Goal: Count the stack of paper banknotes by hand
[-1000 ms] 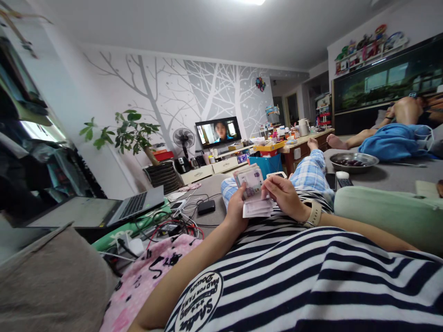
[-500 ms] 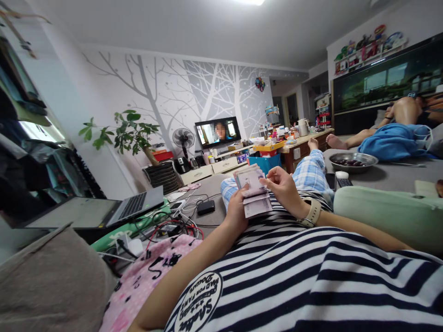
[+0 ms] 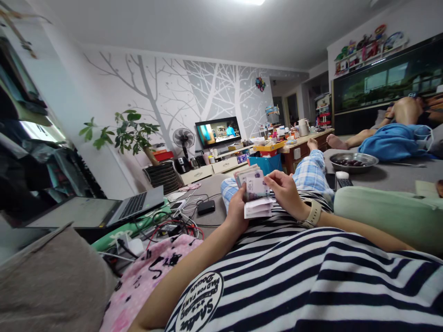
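Observation:
Several banknotes (image 3: pixel 258 188), pale purple with a few of other tints behind, form a stack held over my lap. My left hand (image 3: pixel 237 207) is closed around the left side of the stack, its thumb lying on the front. At the upper right edge of the front note, my right hand (image 3: pixel 282 186) pinches the paper between thumb and fingers. Lower notes (image 3: pixel 258 208) hang folded down beneath the upright ones. A pale watch (image 3: pixel 314 212) is on my right wrist. The lower part of the stack hides some of my left fingers.
To the left lie an opened laptop (image 3: pixel 134 206), tangled cables and a black box (image 3: pixel 206 207). On the right are a green cushion (image 3: pixel 384 214), a remote control (image 3: pixel 345 182) and a metal bowl (image 3: pixel 372 161) of dark fruit. Another person's bare legs (image 3: pixel 360 137) rest beyond the bowl.
The front note now stands with its printed face showing, and more paper is folded down below it. My right hand has shifted slightly at the note's edge. The television picture differs.

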`<state>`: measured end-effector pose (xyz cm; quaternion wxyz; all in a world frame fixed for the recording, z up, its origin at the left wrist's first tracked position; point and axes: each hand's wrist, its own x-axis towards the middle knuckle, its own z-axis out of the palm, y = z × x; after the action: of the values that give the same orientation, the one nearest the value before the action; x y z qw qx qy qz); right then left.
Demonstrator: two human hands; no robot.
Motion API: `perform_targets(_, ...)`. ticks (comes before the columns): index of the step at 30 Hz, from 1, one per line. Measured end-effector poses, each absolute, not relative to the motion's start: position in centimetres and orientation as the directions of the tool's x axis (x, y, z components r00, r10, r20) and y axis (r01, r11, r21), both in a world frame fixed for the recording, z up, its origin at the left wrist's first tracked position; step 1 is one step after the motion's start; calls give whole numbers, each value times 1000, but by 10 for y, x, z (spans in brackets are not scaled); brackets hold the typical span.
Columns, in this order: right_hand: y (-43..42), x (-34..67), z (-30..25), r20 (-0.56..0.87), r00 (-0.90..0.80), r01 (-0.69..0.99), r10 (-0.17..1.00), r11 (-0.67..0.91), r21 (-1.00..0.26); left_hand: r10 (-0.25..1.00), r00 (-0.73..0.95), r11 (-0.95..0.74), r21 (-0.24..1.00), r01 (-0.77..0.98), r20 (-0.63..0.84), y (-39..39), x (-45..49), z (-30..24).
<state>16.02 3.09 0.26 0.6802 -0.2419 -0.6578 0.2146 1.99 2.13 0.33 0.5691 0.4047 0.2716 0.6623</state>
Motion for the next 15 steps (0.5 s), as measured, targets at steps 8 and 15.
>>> perform_targets(8,25,160,0,830,-10,13,557,830,-557,971,-6,-208,833,-512,239,8,25,12)
perform_targets(15,24,159,0,812,-27,-20,584,811,-584,963,-13,-242,838,-490,270,12,23,8)
